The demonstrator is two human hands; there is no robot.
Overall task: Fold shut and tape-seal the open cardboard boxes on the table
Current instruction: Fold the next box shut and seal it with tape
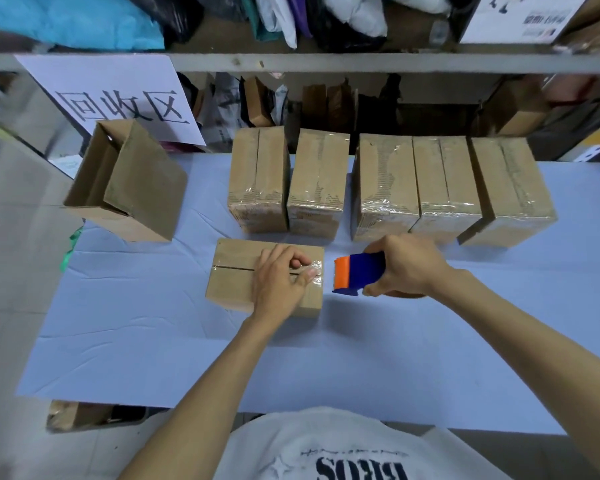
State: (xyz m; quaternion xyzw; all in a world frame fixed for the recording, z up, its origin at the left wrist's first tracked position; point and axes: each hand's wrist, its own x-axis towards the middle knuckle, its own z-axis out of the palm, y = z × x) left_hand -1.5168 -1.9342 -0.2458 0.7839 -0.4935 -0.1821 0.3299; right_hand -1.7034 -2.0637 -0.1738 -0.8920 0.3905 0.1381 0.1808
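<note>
box (232, 289) with its flaps folded shut lies near the middle of the table (153, 341), seam running left to right, a strip of tape (317, 277) laid along it. so we judge the sealing of this one is almost done.

left fingers (297, 263) are curled down onto the tape at the seam's right end, thumb and forefinger holding it against the cardboard. the left hand (278, 285) lies over the box's right half, forearm coming up from the near edge.

right fingers (374, 250) and thumb are wrapped round the dispenser (359, 273), gripping it. its orange end points at the box, just beside the box's right end. the right hand (409, 268) is low over the table, forearm reaching in from the right.

whether the tape is cut from the roll we cannot tell. next, we think, comes a clean break and a rub of the tail down over the box's end — the left hand must hold the strip so it does not lift.

five sealed boxes (361, 188) stand in a row behind. one open box (129, 181) lies tilted at far left — not yet done.
</note>
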